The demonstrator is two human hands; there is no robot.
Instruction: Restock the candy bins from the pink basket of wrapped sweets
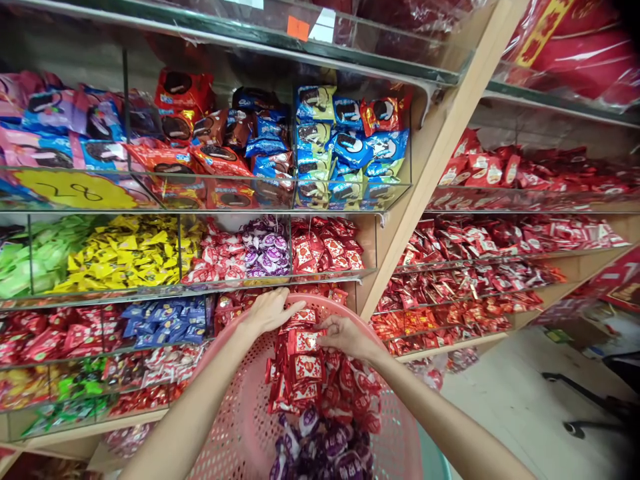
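A pink plastic basket (220, 393) with a perforated wall is tilted in front of the shelves. My left hand (265, 312) is closed over its far rim, thumb on the inner side. Inside, red square candy packets (306, 369) lie stacked in a rough column, with red-and-white twist-wrapped candies (364, 387) to their right and purple-wrapped candies (333, 443) nearest me. My right hand (345, 337) reaches in from the right, thumb and fingers pinched at the edge of a red packet near the top of the column.
Glass-fronted shelves ahead hold yellow-wrapped candies (133, 253), blue-wrapped candies (165, 320) and cookie packs (350, 147). A slanting wooden post (425, 193) divides them from more red packets at right. A chair base (575, 400) stands on the floor at lower right.
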